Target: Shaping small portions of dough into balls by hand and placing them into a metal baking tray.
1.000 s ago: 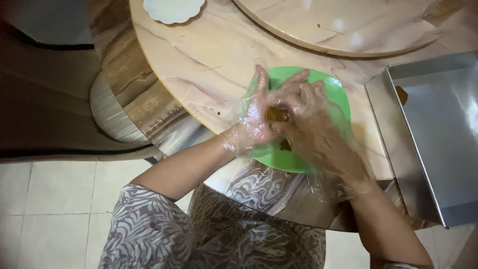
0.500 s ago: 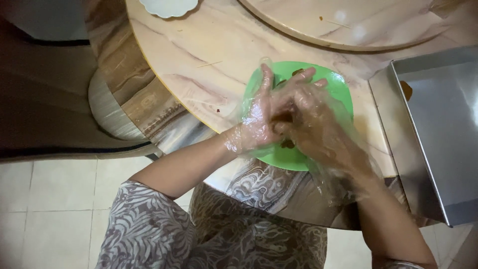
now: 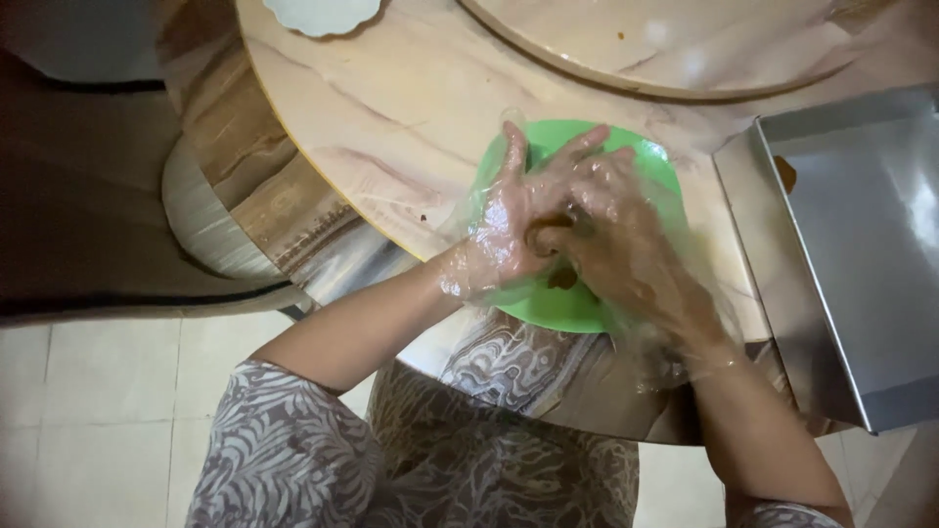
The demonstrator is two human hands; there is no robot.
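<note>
Both hands wear thin clear plastic gloves and meet above a green plate (image 3: 548, 305) near the table's front edge. My left hand (image 3: 504, 230) lies flat with its fingers stretched out. Pressed against its palm, my right hand (image 3: 616, 244) curls over a small brown lump of food (image 3: 550, 230) held between the two. Most of the lump is hidden by the fingers. A small brown bit (image 3: 562, 279) shows on the plate below the hands.
A metal baking tray (image 3: 861, 254) sits at the right with a small brown piece (image 3: 785, 174) at its inner edge. A round turntable (image 3: 675, 44) lies at the back of the marble table (image 3: 391, 127). A pale scalloped plate (image 3: 323, 15) is at the far left.
The hands stay pressed together over the green plate, with the right hand shifting slightly over the left palm. The view has drifted a little.
</note>
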